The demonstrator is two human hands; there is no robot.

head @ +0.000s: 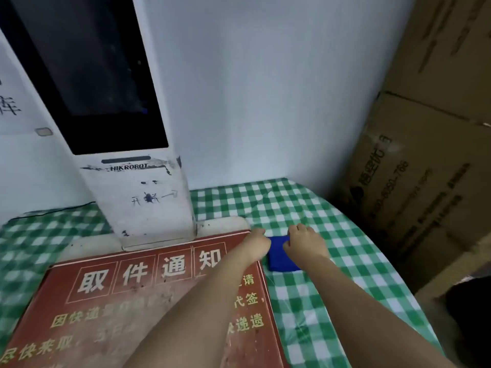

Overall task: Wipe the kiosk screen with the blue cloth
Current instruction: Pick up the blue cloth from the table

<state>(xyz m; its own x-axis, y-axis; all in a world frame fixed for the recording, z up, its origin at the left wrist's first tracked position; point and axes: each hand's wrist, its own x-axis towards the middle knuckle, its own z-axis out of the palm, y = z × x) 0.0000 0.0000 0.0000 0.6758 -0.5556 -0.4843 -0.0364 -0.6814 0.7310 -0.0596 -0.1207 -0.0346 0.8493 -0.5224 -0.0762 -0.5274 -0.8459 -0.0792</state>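
- Two hands of mine reach the folded blue cloth [281, 254] just right of the frame's middle: my left hand [257, 244] sits at its left edge, my right hand [305, 241] over its right and far edge.
- Much of the cloth is hidden under my right hand and wrist; only the middle and near-left part shows, lying flat on the green checked tablecloth [318, 301].
- My right fingers curl down at the cloth's far edge, but their tips are out of sight, so I cannot tell whether they pinch it.
- My left fingers are bunched against the cloth's edge; whether they hold it I cannot tell either.
- Upper left of the frame, the kiosk screen [87, 70] is dark and cut off at the top and left edges; faint specks show on the glass.
- Below the screen the white kiosk body [143, 203] carries scuffs and scribbled marks that are hard to read.
- My left forearm covers part of the red notice board [106, 301] at lower left, hiding some of its characters.
- Stacked cardboard boxes [425, 168] fill the right edge, shut and partly cropped; their contents are not visible and their print is blurred.
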